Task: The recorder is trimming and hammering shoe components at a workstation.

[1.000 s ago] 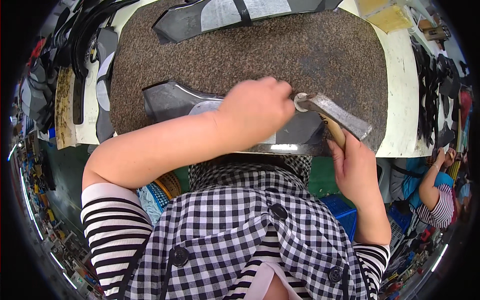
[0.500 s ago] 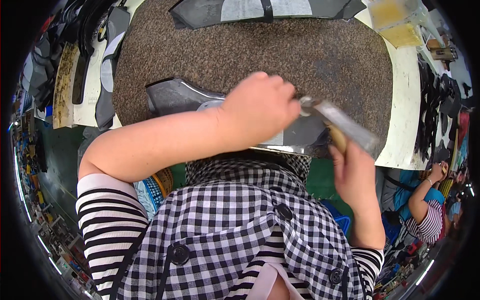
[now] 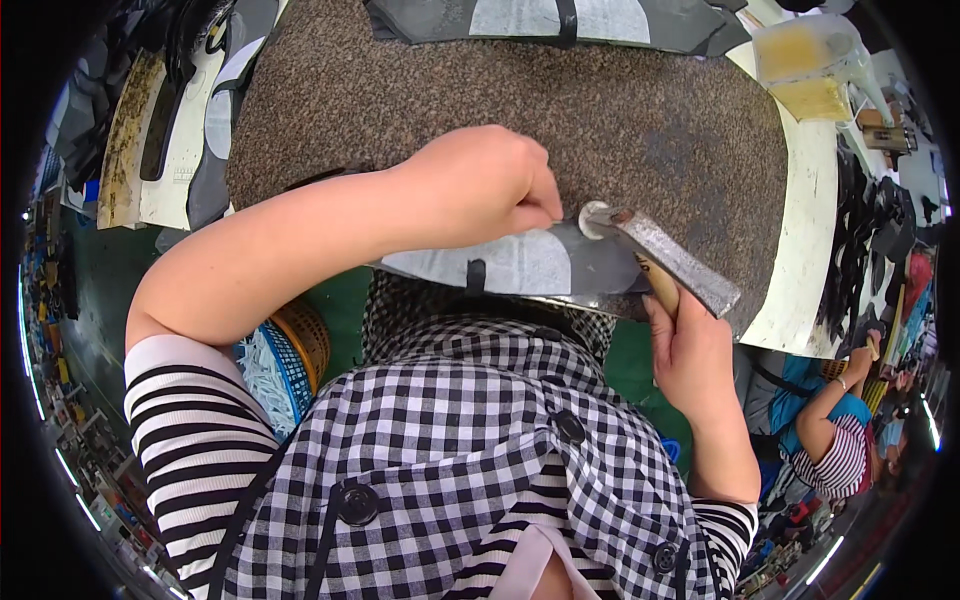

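Note:
Along the near edge of the brown mat (image 3: 400, 100) lies a dark grey leather-like piece (image 3: 607, 262) with a pale grey panel and a short black strip. My left hand (image 3: 485, 185) is closed in a pinch at its far edge; the forearm covers the piece's left part. In my right hand (image 3: 692, 350) is a hammer (image 3: 675, 255), gripped by its wooden handle. Its round metal face rests at or just above the far edge of the piece, a little right of my left fingertips. I cannot tell whether the face touches.
More grey pieces (image 3: 660, 22) lie at the mat's far edge, others (image 3: 217, 130) at its left. A clear box with yellowish contents (image 3: 810, 65) stands far right, beside black strips (image 3: 845, 230). A blue basket (image 3: 285, 370) is below left. Another person (image 3: 835, 430) works at the right.
My left hand has moved left and slightly up, away from the hammer's face. The hammer, blurred before, is now sharp and sits slightly lower and further left.

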Tool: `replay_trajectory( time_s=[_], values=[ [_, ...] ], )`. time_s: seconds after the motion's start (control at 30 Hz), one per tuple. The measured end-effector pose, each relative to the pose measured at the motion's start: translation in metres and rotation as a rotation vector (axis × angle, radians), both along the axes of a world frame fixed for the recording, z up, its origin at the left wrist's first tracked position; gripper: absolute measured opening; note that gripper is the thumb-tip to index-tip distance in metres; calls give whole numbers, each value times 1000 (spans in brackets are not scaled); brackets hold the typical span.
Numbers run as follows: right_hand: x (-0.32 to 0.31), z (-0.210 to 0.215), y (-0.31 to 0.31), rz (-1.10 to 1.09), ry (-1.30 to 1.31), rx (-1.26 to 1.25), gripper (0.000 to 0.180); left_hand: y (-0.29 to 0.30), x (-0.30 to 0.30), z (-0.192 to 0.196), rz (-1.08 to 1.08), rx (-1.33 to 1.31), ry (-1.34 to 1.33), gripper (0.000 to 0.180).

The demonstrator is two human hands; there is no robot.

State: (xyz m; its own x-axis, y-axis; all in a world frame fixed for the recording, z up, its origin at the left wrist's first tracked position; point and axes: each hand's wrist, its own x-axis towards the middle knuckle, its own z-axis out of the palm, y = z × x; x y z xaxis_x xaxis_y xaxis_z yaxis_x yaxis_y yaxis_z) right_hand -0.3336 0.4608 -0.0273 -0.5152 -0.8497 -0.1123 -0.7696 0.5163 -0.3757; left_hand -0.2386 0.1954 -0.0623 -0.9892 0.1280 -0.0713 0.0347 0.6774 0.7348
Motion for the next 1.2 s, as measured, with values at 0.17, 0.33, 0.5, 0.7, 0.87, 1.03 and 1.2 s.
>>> replay_trajectory(
  time_s=[0.17,0.33,0.5,0.7,0.87,1.03,1.2],
  values=[
    [3,0,-3,18,-22,-6,17,13,15,-5,-283,-514,437,25],
    [-4,6,-6,-36,-51,-70,21,14,11,-12,-142,-423,413,14],
    [6,-5,4,-67,82,-68,17,29,-15,-23,43,-324,450,12],
    [11,-2,3,-143,1,-18,15,18,-27,-4,106,-140,30,14],
    [3,-6,2,-198,-78,50,18,7,-16,-2,98,125,-154,13],
    [3,-11,1,-84,-6,-84,22,29,-1,-4,-139,-461,332,11],
    [5,-10,-6,35,75,-204,21,23,0,0,-129,-514,343,13]
  ],
)
